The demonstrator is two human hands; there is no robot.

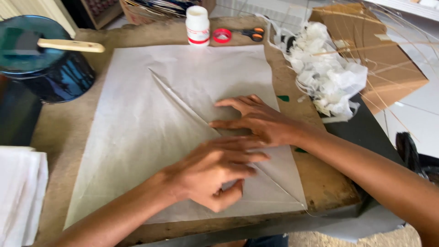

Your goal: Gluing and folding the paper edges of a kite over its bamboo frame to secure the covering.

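Note:
A large sheet of white paper [137,132] lies on a brown work board [59,132], with a diagonal fold running from its upper middle to its lower right corner. My left hand [215,171] rests flat on the fold near the sheet's lower middle, fingers spread and thumb tucked under. My right hand [258,121] lies flat just beyond it, fingers pointing left and pressing the folded flap. Neither hand holds anything.
A white glue bottle [197,25] and red-and-orange scissors [238,34] stand at the far edge. A dark blue round tin [50,73] with a wooden handle across it sits far left. A heap of white paper scraps [327,73], thin sticks and brown cardboard [388,59] lie right. Stacked white paper [18,192] lies left.

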